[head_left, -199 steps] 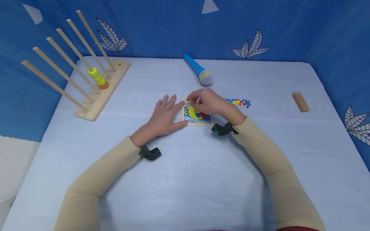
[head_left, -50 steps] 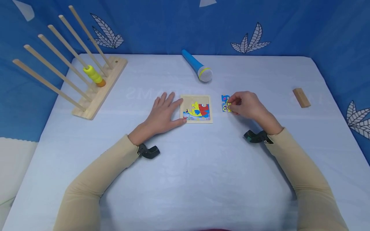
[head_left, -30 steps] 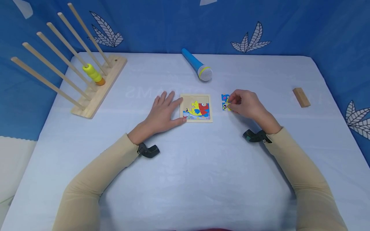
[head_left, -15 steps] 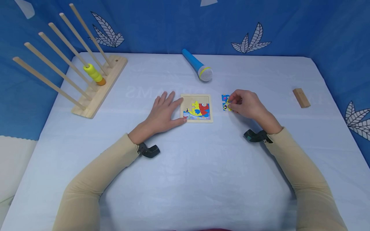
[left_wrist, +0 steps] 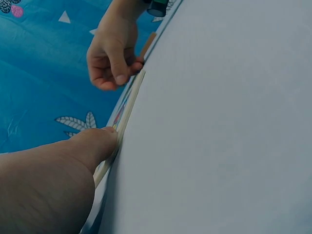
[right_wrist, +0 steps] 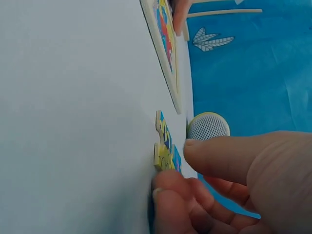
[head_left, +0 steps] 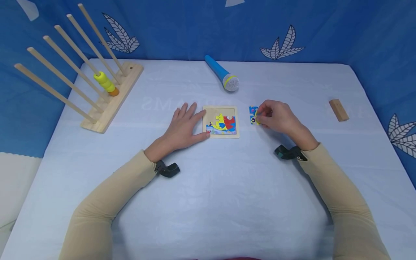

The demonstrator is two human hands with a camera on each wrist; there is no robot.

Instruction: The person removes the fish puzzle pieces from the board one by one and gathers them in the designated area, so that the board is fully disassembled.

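Observation:
A square wooden puzzle tray [head_left: 221,136] lies mid-table, its lower part filled with a yellow, red and blue fish picture and its upper part showing bare wood. My left hand [head_left: 182,130] rests flat with fingers spread at the tray's left side, thumb and index fingertip at its edge. To the right of the tray, my right hand [head_left: 276,117] has curled fingers and thumb at a small group of blue and yellow puzzle pieces [head_left: 252,120]. In the right wrist view, the puzzle pieces [right_wrist: 164,158] lie between thumb and fingertip, partly hidden by the fingers.
A blue toy microphone [head_left: 216,68] lies behind the tray. At the back left stands a wooden peg rack [head_left: 130,83], with yellow and orange beads [head_left: 105,83] on one peg. A small wooden block [head_left: 338,110] sits far right, and a blue patterned cloth [head_left: 195,29] hangs behind.
Since the oldest frame, my right hand has moved from above the tray to the pieces on its right. Over the last second it has hardly moved; my left hand has stayed at the tray.

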